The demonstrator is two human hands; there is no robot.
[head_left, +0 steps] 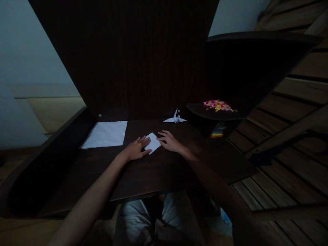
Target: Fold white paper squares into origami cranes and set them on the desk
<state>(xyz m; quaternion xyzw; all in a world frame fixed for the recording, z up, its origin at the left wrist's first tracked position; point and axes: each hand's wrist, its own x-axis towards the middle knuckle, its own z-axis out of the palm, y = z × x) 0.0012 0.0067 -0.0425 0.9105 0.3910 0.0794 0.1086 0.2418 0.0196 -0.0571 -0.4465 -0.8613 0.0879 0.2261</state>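
Note:
A small folded piece of white paper (154,143), roughly diamond-shaped, lies flat on the dark wooden desk (159,174). My left hand (137,148) rests at its left side, fingers spread, with fingertips and thumb on the paper's edge. On the opposite side my right hand (169,140) lies with its fingers stretched out, the tips touching the paper's right corner. Behind the right hand stands a white origami crane (175,118) with its wings spread.
White paper sheets (106,134) lie at the desk's left rear. On a raised corner shelf (197,111) at the right sits a pile of small pink, red and yellow pieces (217,105). A side panel (51,153) bounds the left, a tall back panel (135,61) the rear.

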